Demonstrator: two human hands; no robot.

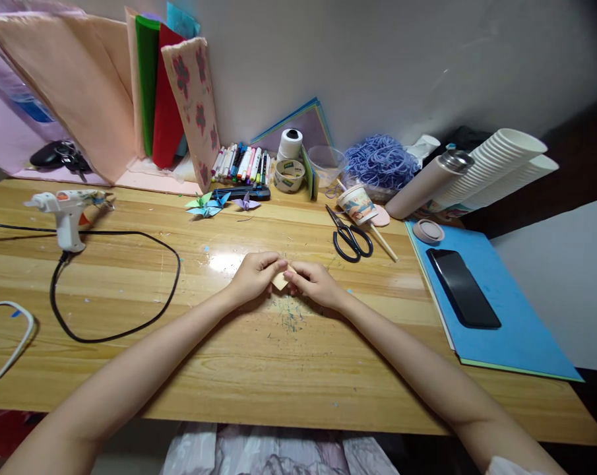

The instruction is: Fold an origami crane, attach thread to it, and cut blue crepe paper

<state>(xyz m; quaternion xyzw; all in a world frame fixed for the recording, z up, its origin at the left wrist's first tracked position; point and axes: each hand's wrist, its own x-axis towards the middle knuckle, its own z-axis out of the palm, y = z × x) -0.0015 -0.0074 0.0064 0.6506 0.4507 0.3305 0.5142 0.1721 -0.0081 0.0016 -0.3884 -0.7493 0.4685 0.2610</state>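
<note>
A small piece of folded peach-coloured paper (280, 281) is pinched between my two hands above the middle of the table. My left hand (257, 276) grips its left side, thumb on top. From the other side my right hand (314, 282) holds it with thumb and fingers closed. The fingers cover much of the paper, so its full shape is hidden. Beyond my hands sit several folded paper cranes (205, 207) in green, blue and purple. Black-handled scissors (350, 236) lie to the right of my right hand.
At the left stands a white glue gun (69, 218) with a looping black cord (177, 264). Markers (243, 163), a tape roll (289, 175), purple yarn (381, 159) and a decorated paper cup (357, 204) line the back. A phone (462, 287) rests on blue sheets (520, 330) at right.
</note>
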